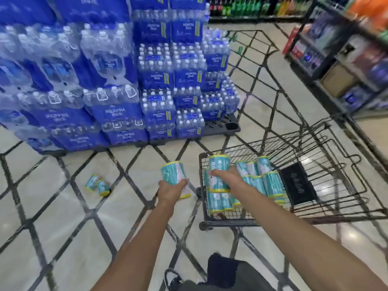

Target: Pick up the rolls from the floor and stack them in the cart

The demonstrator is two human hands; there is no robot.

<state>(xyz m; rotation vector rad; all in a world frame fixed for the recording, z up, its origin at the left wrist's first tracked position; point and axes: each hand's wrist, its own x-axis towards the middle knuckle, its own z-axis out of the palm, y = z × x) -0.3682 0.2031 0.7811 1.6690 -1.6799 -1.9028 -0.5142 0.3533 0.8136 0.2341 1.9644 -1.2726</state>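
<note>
My left hand grips a teal roll pack with yellow ends, held above the floor just left of the cart. My right hand grips another teal roll pack over the left end of the black wire cart. Inside the cart, several teal rolls stand packed together in rows. Two more teal rolls lie on the tiled floor to the left.
Tall stacks of blue bottled-water packs on dark pallets rise behind the floor rolls. Store shelving stands at the right. A black flap lies inside the cart. My dark trousers and shoe show at the bottom.
</note>
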